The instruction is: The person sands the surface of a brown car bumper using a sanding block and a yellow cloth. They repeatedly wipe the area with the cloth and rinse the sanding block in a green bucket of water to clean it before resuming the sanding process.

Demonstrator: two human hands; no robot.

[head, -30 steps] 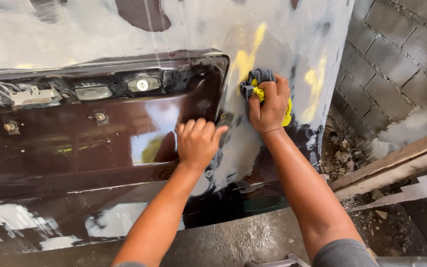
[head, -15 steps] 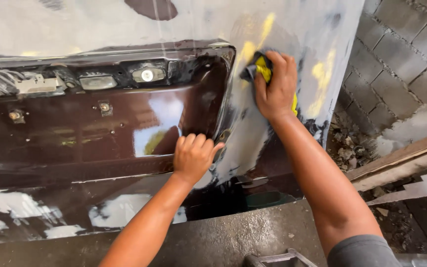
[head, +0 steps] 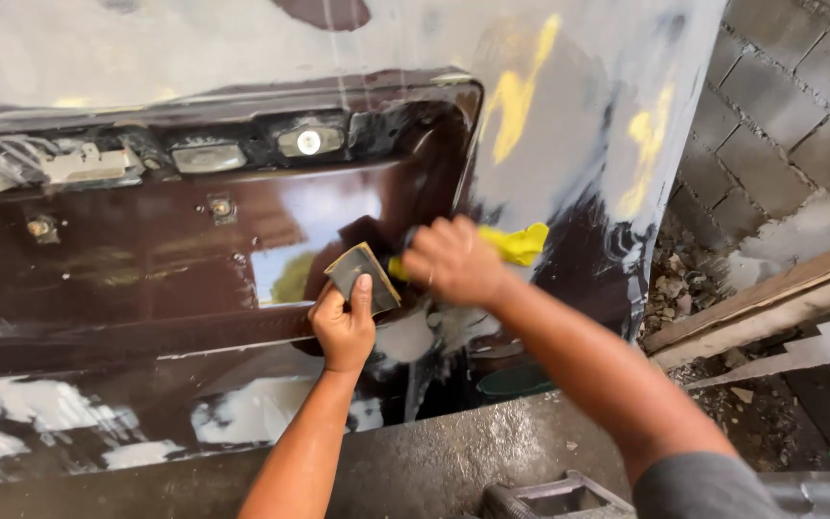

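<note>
Sandpaper [head: 364, 276] pinched by left hand [head: 343, 327], centre frame; thin, floppy, best gripped at folded edge. Yellow cloth [head: 516, 243] clutched in right hand [head: 453, 261]; soft. Panel [head: 146, 250] wet, likely slippery.

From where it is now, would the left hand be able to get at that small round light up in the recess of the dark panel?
Probably yes. The left hand holds a sanding pad against the dark panel, and the round light sits above it with bare panel between and nothing in the way.
</note>
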